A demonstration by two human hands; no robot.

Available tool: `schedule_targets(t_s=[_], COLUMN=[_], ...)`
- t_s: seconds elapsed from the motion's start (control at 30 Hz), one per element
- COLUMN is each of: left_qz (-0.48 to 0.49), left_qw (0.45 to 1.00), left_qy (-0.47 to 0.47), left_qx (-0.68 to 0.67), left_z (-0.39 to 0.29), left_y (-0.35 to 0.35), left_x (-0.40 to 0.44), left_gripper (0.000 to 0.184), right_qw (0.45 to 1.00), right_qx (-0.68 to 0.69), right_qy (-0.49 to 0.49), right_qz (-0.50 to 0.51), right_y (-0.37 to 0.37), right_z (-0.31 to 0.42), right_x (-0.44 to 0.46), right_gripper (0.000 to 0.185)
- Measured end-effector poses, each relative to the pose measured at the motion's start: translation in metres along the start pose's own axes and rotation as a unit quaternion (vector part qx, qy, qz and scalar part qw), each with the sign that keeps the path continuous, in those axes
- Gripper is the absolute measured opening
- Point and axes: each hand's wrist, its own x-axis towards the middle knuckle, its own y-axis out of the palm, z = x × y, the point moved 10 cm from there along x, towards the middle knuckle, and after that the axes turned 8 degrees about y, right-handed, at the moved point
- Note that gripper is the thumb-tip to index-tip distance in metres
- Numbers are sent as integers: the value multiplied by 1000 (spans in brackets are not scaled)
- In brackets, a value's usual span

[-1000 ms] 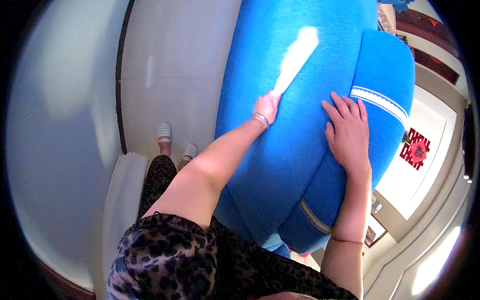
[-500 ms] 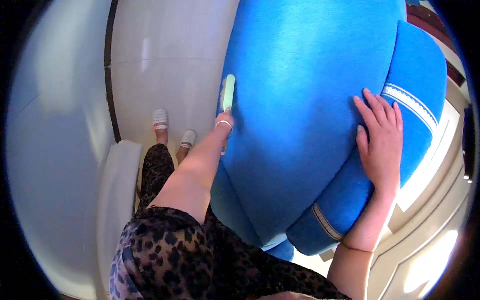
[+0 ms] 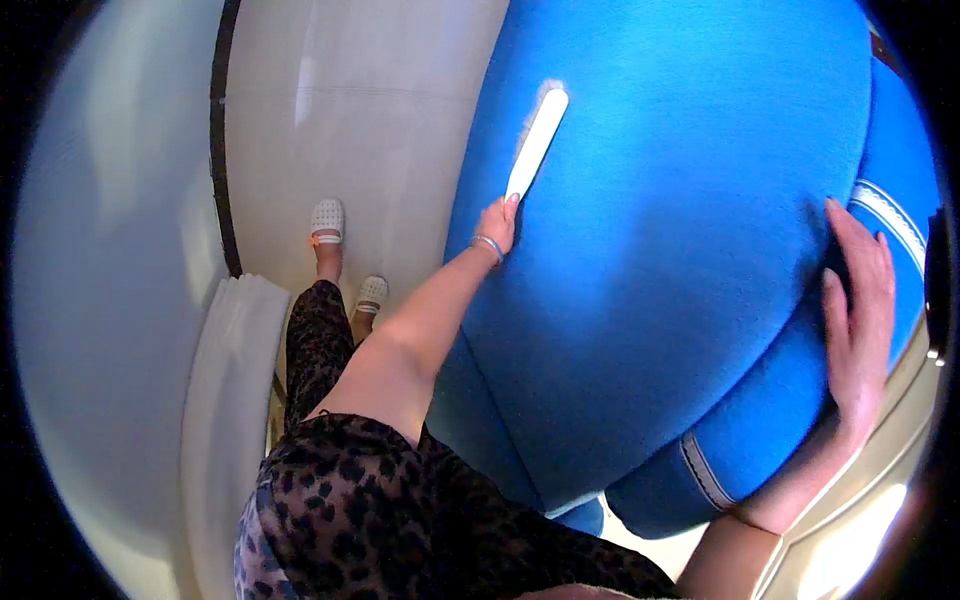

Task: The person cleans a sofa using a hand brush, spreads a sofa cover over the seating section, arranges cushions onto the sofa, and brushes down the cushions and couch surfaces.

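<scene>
Loosely open, the right hand (image 3: 862, 310) lay by the padded, lace-banded blue bolster (image 3: 770, 400). The left hand (image 3: 497, 224) was wrapped round the narrow handle, the surest hold, of a stiff, light-looking white brush (image 3: 540, 140), its fuzzy bristles over the plush sofa seat (image 3: 650, 330), near the edge opposite the bolster.

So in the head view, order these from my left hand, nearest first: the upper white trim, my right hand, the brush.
1. Brush, gripped in your left hand.
2. Right hand, over the blue bolster.
3. Upper white trim, just beyond that hand.
</scene>
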Motion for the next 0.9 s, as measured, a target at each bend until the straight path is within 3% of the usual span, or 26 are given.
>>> schedule_targets(t_s=[0.07, 0.17, 0.2, 0.37, 0.4, 0.47, 0.6, 0.7, 0.83, 0.9], left_qz=[21, -23, -23, 1, -1, 29, -83, -44, 6, -5], left_qw=[1000, 999, 995, 972, 958, 945, 958, 989, 952, 925], left_qy=[-19, -42, -85, -227, -277, -305, -274, -134, -296, -371], left_qx=[0, -8, -52, 51, 69, 114, 0, 44, 73, 82], left_z=[26, 78, 107, 215, 245, 284, 221, 168, 254, 296], left_y=[1, 12, 23, 35, 33, 21, -9, 1, 46, 35], left_x=[4, 7, 1, -73, -90, -119, -112, -65, -109, -164], left_gripper=[54, 53, 53, 58, 59, 60, 61, 62, 62, 62], right_qw=[1000, 998, 998, 998, 998, 1000, 997, 986, 981, 979], right_qx=[-15, -41, -26, 10, -52, -26, 75, 159, 188, 192], right_qy=[19, 28, 38, 61, 41, 17, -22, -54, -41, -58], right_qz=[9, 24, 32, -1, 3, 0, 6, 20, 35, 39], right_y=[7, 14, 15, 11, 10, 10, 9, 12, 14, 19], right_z=[-1, -11, -8, 8, 8, 9, 11, 14, 17, 7], right_x=[-5, -7, -5, -12, -9, -11, -15, -14, -16, -19], right_gripper=[43, 39, 39, 38, 39, 38, 39, 42, 40, 41])
